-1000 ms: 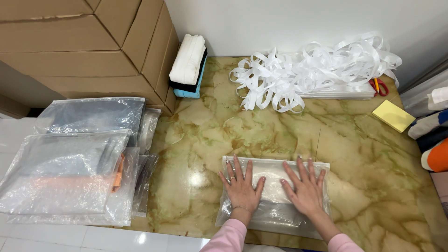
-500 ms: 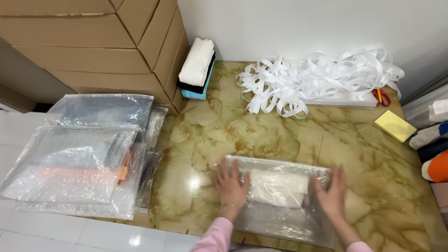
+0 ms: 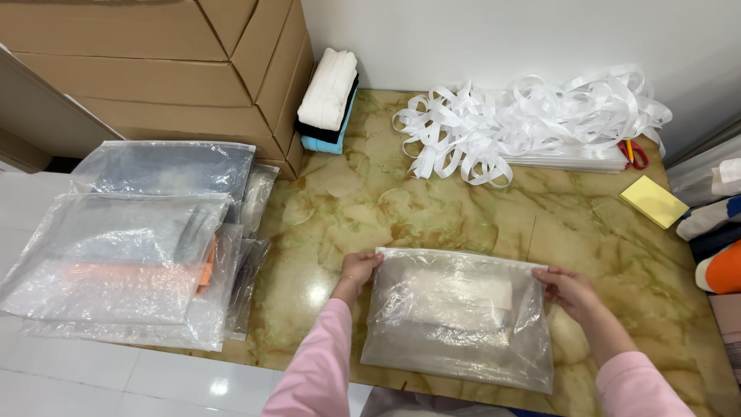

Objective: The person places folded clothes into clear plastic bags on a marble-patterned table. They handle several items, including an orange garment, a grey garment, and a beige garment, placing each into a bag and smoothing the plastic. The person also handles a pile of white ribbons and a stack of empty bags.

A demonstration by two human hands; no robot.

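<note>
Left hand: grip closed on the upper left corner of the bag, fingers curled over its edge.
Right hand: grip closed on the bag's upper right edge, fingers pinching the plastic.
Bag: clear plastic, lying flat on the marble floor between the two hands, its top edge straight across; a pale folded item shows through it near the middle.
Sleeves: both arms in pink, reaching in from the bottom of the view.
Bag pile: filled clear bags stacked on the left, well apart from the hands; something orange shows inside one.
Boxes: brown cardboard, stacked at the top left behind the pile.
Folded cloths: white, black and blue, leaning against the boxes by the wall.
Ribbon: loose white heap at the top, near the wall.
Scissors: red handles, at the heap's right end.
Yellow pad: flat on the floor, right of the ribbon.
</note>
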